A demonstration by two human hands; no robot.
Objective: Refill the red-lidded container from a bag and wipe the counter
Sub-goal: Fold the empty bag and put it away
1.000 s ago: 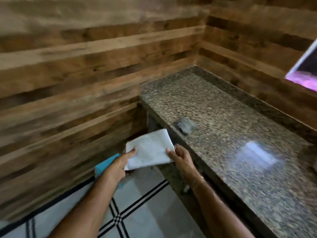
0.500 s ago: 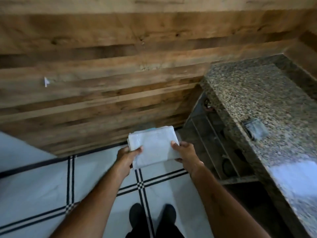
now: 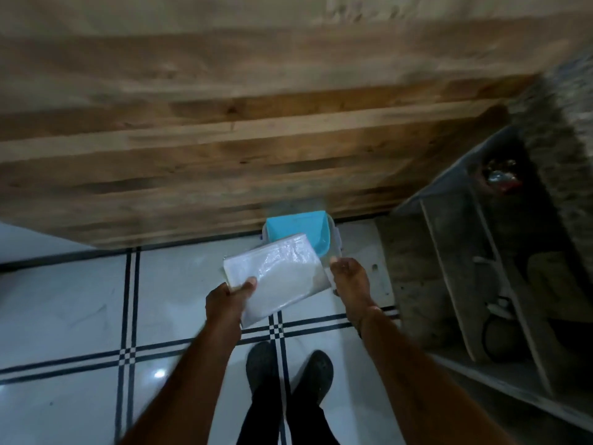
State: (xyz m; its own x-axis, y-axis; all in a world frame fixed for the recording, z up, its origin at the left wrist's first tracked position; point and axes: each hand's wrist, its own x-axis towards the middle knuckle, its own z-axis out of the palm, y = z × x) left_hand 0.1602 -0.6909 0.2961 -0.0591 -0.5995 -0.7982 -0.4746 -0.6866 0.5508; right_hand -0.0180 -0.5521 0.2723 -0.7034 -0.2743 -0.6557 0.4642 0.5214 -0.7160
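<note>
Plank wall (image 3: 256, 123): horizontal brown wooden boards fill the upper half of the view, blurred.

Tiled floor (image 3: 64, 316): glossy white tiles with dark double lines that cross in small chequered squares. It meets the wall along a dark strip.

Granite counter (image 3: 564, 130): a speckled edge is seen at the far right, heavily blurred. Under it stands a grey shelf unit (image 3: 449, 252) with upright dividers. The contents are dark and too blurred to identify.

Person: both bare forearms reach forward from the bottom of the view. Two dark shoes (image 3: 317, 374) stand on the floor between them.

Bag (image 3: 279, 277): a clear plastic packet filled with a white granular substance, held flat in the air above the floor and tilted with its right end higher. It is well apart from the counter.

Tub (image 3: 298, 229): a clear tub with teal inside, on the floor against the foot of the wall. The far end of the bag partly covers it.

Left hand (image 3: 227, 300): it grips the bag's near left corner, thumb pressed on top and fingers curled beneath.

Right hand (image 3: 349, 281): seen from the back, just beside the bag's right edge. Whether its fingers hold the bag cannot be told.
</note>
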